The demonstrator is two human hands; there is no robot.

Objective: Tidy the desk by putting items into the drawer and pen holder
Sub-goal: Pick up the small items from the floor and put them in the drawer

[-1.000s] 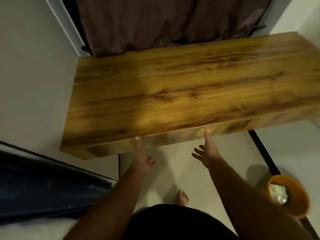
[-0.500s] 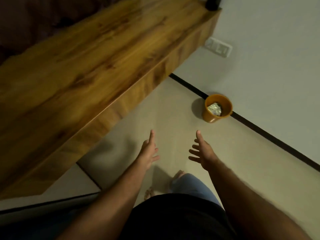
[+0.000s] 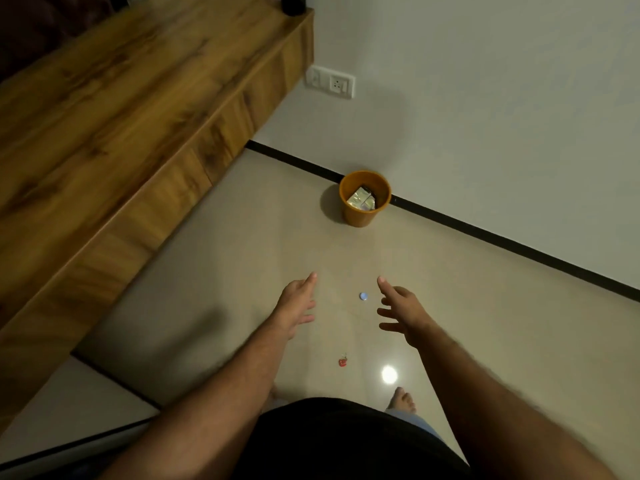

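Head view: left hand (image 3: pixel 297 304) and right hand (image 3: pixel 401 311) loose, empty, over floor. Advise turning toward desk (image 3: pixel 114 109) before reaching.

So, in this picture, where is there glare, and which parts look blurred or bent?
Head view: one bright round glare spot on the glossy floor tiles, near the bare foot; dim warm light overall; the forearms at the bottom edge are motion-blurred, as is the near desk edge; the wide lens tilts the wall and black skirting line.
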